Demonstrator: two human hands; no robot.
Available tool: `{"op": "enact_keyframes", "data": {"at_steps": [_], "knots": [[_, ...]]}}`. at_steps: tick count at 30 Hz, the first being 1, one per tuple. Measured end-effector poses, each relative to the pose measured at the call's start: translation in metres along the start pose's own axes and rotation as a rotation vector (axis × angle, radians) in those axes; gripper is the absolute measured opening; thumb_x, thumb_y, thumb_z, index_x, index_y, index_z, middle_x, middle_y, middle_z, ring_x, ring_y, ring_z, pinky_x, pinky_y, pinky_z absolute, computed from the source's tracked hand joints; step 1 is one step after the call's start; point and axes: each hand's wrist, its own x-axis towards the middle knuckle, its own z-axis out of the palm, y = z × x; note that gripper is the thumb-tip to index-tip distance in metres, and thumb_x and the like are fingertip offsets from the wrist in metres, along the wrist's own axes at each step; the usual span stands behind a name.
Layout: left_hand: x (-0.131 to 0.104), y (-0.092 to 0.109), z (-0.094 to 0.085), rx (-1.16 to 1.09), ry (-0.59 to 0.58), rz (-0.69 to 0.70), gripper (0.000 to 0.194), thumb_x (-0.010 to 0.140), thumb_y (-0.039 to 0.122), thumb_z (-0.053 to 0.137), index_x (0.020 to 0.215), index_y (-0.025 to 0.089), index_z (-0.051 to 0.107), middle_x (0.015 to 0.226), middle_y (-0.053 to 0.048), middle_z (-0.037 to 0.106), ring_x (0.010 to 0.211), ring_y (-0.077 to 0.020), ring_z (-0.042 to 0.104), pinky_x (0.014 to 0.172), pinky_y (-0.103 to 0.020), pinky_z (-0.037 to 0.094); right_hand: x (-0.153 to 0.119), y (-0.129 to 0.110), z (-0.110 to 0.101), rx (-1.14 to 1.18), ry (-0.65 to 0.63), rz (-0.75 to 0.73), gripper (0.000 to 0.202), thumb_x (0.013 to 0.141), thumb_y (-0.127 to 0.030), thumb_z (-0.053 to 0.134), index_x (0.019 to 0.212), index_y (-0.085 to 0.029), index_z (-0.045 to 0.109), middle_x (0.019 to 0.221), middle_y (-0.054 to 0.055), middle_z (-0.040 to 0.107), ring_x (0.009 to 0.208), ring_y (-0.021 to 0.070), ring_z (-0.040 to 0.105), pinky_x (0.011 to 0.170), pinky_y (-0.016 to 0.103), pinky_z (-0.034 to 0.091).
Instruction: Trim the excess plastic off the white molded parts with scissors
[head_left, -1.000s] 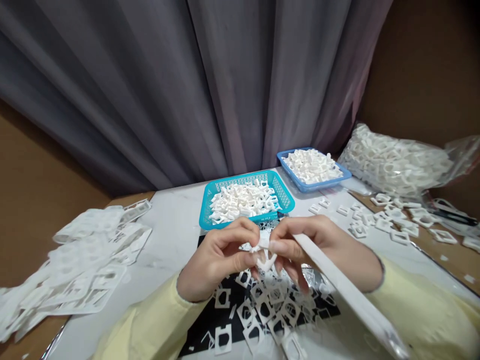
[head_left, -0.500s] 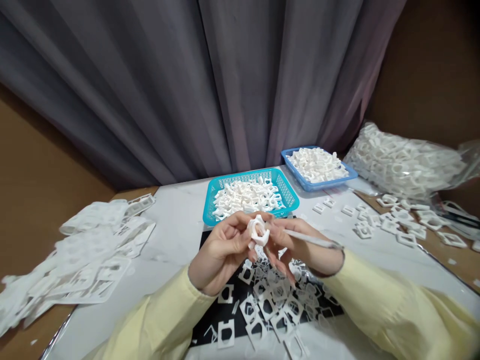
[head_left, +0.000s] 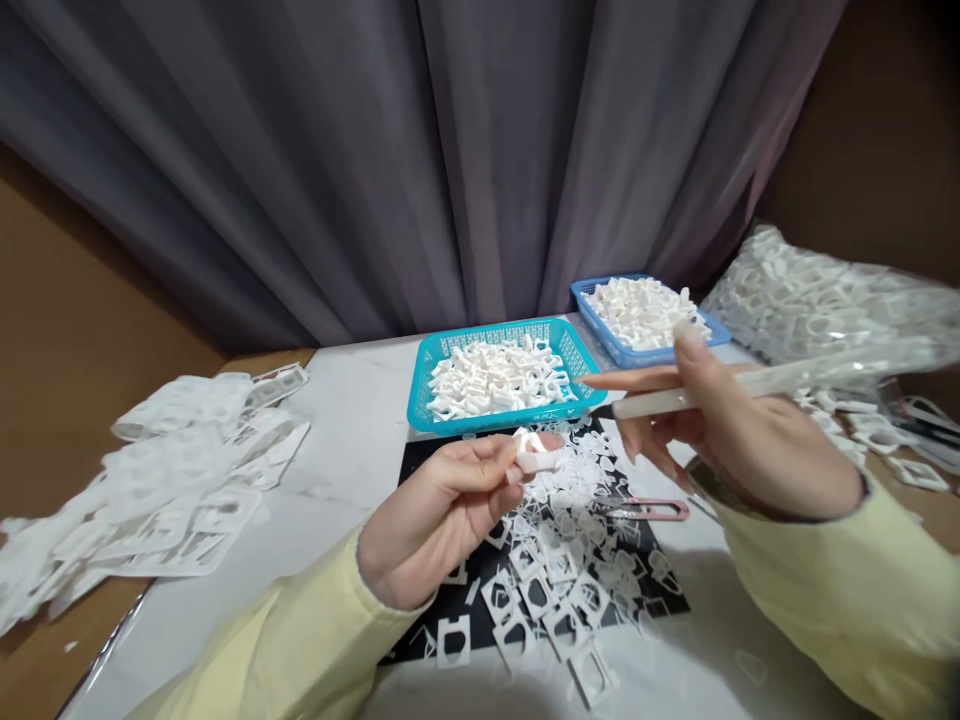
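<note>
Between the thumb and fingers of my left hand (head_left: 442, 500) is a small white folded piece (head_left: 534, 455) with an opening in it, held above the black mat (head_left: 420, 470). My right hand (head_left: 735, 430) is raised to the right, closed around a long white pen-like stick (head_left: 652, 402). The stick's dark tip points left, near the front right corner of the turquoise basket (head_left: 420, 412). Below the right hand, a pair of small pink-handled snips (head_left: 652, 509) lies among white scraps (head_left: 577, 470). Several flat white cut-outs (head_left: 514, 640) overlap at the mat's front edge.
Small white pieces fill the turquoise basket and a blue basket (head_left: 630, 358) behind it. At right stands a clear bag (head_left: 832, 300) of white pieces, with loose ones near it. White sheets (head_left: 180, 480) are piled at left. A grey curtain (head_left: 480, 160) hangs behind the table.
My right hand has moved away from the white piece, up and right, with the stick now pointing left. The left hand keeps the piece, now turned and lower relative to the basket.
</note>
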Motion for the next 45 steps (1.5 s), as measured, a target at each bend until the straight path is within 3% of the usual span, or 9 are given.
{"op": "enact_keyframes", "data": {"at_steps": [5, 8, 11, 14, 16, 18, 22, 32, 45], "knots": [[-0.003, -0.003, 0.004, 0.032, 0.016, 0.014, 0.023, 0.077, -0.007, 0.05, 0.086, 0.002, 0.069, 0.08, -0.007, 0.064, 0.059, -0.0037, 0.059, 0.057, -0.008, 0.054, -0.01, -0.011, 0.012, 0.024, -0.002, -0.043, 0.02, 0.081, -0.033, 0.063, 0.092, -0.018, 0.058, 0.062, 0.0, 0.066, 0.041, 0.0114, 0.059, 0.033, 0.02, 0.046], [-0.004, -0.003, 0.006, 0.073, 0.02, 0.039, 0.019, 0.079, -0.003, 0.052, 0.076, 0.004, 0.07, 0.074, -0.005, 0.062, 0.058, -0.0035, 0.057, 0.056, -0.008, 0.054, -0.013, -0.011, 0.015, 0.046, 0.017, -0.044, 0.017, 0.079, -0.031, 0.066, 0.078, -0.018, 0.054, 0.063, 0.001, 0.069, 0.044, 0.0132, 0.062, 0.037, 0.022, 0.051], [-0.005, -0.004, 0.008, 0.115, 0.051, 0.068, 0.018, 0.077, -0.002, 0.054, 0.071, 0.005, 0.069, 0.069, -0.003, 0.061, 0.057, -0.0039, 0.056, 0.055, -0.009, 0.054, -0.014, -0.011, 0.015, -0.05, 0.035, -0.063, 0.016, 0.075, -0.028, 0.069, 0.068, -0.017, 0.06, 0.062, 0.001, 0.069, 0.045, 0.0128, 0.062, 0.038, 0.021, 0.051], [-0.006, -0.006, 0.008, 0.147, 0.088, 0.113, 0.017, 0.076, -0.002, 0.057, 0.069, 0.008, 0.068, 0.07, -0.001, 0.061, 0.059, -0.0049, 0.058, 0.054, -0.01, 0.054, -0.014, -0.011, 0.016, -0.122, 0.08, -0.136, 0.012, 0.069, -0.023, 0.074, 0.061, -0.019, 0.066, 0.07, 0.001, 0.071, 0.065, 0.015, 0.068, 0.056, 0.02, 0.056], [-0.006, -0.007, 0.008, 0.169, 0.094, 0.129, 0.016, 0.076, -0.001, 0.058, 0.068, 0.009, 0.068, 0.069, 0.0, 0.061, 0.06, -0.0053, 0.058, 0.055, -0.011, 0.054, -0.013, -0.01, 0.02, -0.121, 0.099, -0.175, 0.016, 0.069, -0.023, 0.075, 0.056, -0.02, 0.065, 0.082, 0.002, 0.072, 0.084, 0.0177, 0.068, 0.073, 0.022, 0.056], [-0.005, -0.009, 0.006, 0.181, 0.081, 0.119, 0.015, 0.076, 0.0, 0.059, 0.069, 0.009, 0.069, 0.07, 0.0, 0.061, 0.06, -0.0053, 0.058, 0.055, -0.011, 0.054, -0.012, -0.008, 0.024, -0.089, 0.087, -0.176, 0.022, 0.071, -0.024, 0.073, 0.053, -0.019, 0.061, 0.087, 0.002, 0.072, 0.091, 0.0189, 0.066, 0.079, 0.025, 0.054], [-0.004, -0.011, 0.004, 0.181, 0.053, 0.083, 0.013, 0.076, 0.002, 0.06, 0.072, 0.009, 0.071, 0.075, -0.001, 0.063, 0.06, -0.0048, 0.057, 0.058, -0.012, 0.054, -0.008, -0.002, 0.03, -0.026, 0.03, -0.153, 0.026, 0.075, -0.024, 0.069, 0.054, -0.02, 0.054, 0.087, 0.002, 0.072, 0.089, 0.0191, 0.067, 0.076, 0.027, 0.055], [-0.004, -0.012, 0.003, 0.201, 0.052, 0.021, 0.015, 0.077, 0.003, 0.06, 0.071, 0.01, 0.072, 0.081, -0.004, 0.068, 0.06, -0.0052, 0.06, 0.058, -0.011, 0.055, -0.008, -0.003, 0.025, -0.09, -0.005, -0.104, 0.025, 0.077, -0.025, 0.067, 0.056, -0.021, 0.055, 0.075, -0.001, 0.071, 0.077, 0.0153, 0.067, 0.065, 0.022, 0.054], [-0.003, -0.014, 0.003, 0.269, 0.05, 0.01, 0.009, 0.075, 0.009, 0.065, 0.073, 0.012, 0.073, 0.079, -0.003, 0.069, 0.068, -0.0071, 0.063, 0.062, -0.011, 0.054, -0.008, -0.004, 0.021, -0.219, 0.017, -0.043, 0.024, 0.076, -0.031, 0.066, 0.055, -0.023, 0.057, 0.066, -0.001, 0.068, 0.071, 0.0175, 0.066, 0.061, 0.026, 0.052]]}}
